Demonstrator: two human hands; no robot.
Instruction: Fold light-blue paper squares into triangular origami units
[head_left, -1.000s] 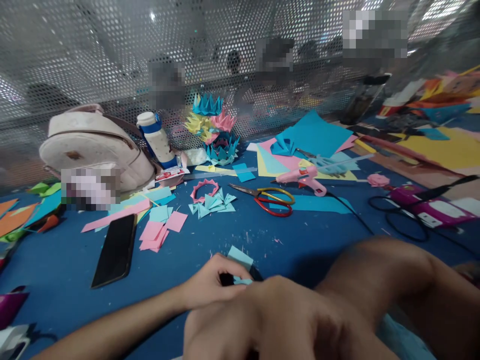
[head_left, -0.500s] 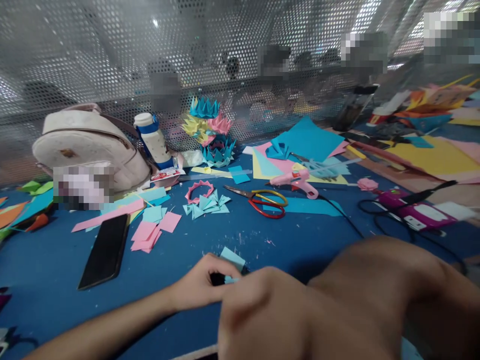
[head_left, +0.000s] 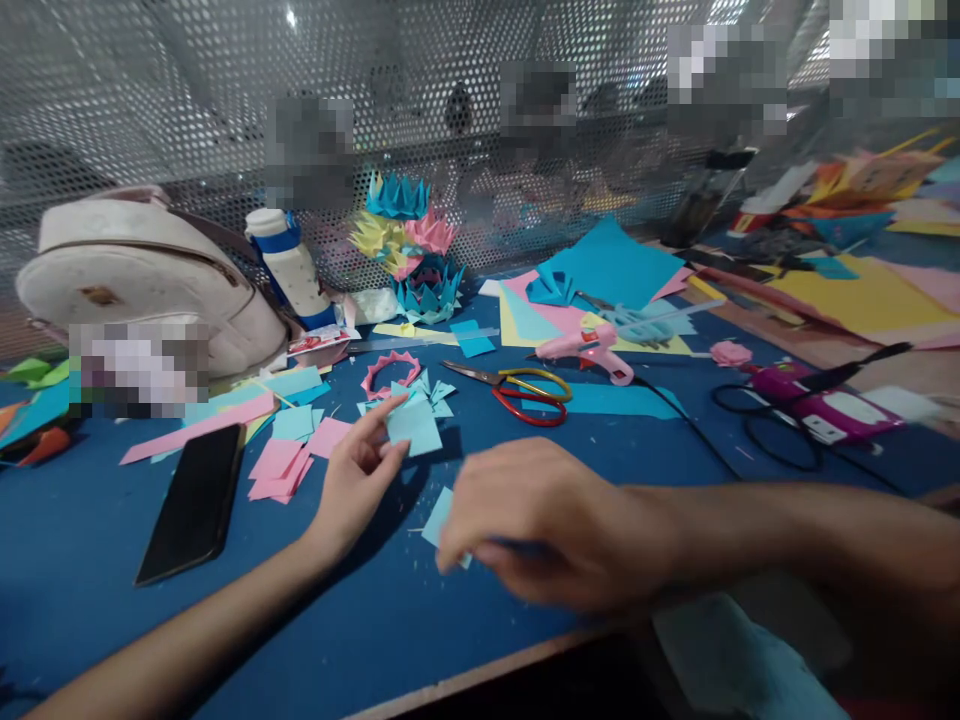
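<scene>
My left hand (head_left: 360,465) pinches a light blue paper square (head_left: 418,428) between thumb and fingers, just in front of a small pile of folded light blue paper pieces (head_left: 433,390). My right hand (head_left: 532,520), blurred by motion, hovers low over the table with its fingers curled. Whatever they hold, if anything, is hidden. Beside its fingertips is another light blue paper square (head_left: 437,515), partly covered by the hand. A pink zigzag paper ring (head_left: 391,374) lies behind the folded pieces.
Scissors (head_left: 517,385) and a pink glue gun (head_left: 589,350) with a black cord lie beyond my right hand. A phone (head_left: 191,510) and pink paper squares (head_left: 279,468) are at left. Behind stand a backpack (head_left: 150,260), a bottle (head_left: 292,270) and a paper lotus stack (head_left: 409,240).
My left hand has moved forward with a light blue paper square toward the folded pieces. My right hand has come apart from it, its forearm now lower and stretched out to the right.
</scene>
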